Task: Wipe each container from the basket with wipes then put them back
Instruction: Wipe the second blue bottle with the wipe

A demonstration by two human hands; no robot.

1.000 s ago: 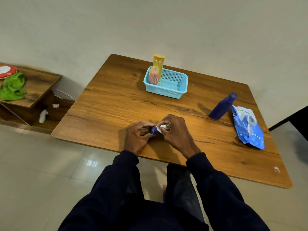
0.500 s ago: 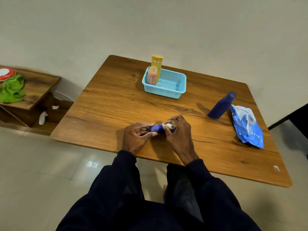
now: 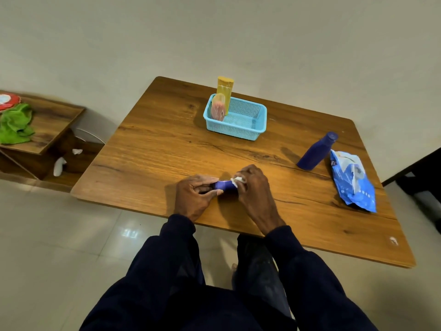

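One basket [image 3: 235, 130] on wood table [image 3: 155, 151] nr beige wall [image 3: 238, 32], tile floor [image 3: 47, 235].

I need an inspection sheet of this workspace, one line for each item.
surface: brown wooden table, dark knots.
job's things: small blue container in both hands; light blue mesh basket holds tall yellow bottle and pink container; dark blue bottle stands beside blue wipes pack.
clutter: white scraps beside low wooden shelf.
grips: left hand grips container; right hand pinches white wipe against it.
cables: pale curved strip beside shelf, unclear.
surroundings: green cloth on shelf; tiled floor.
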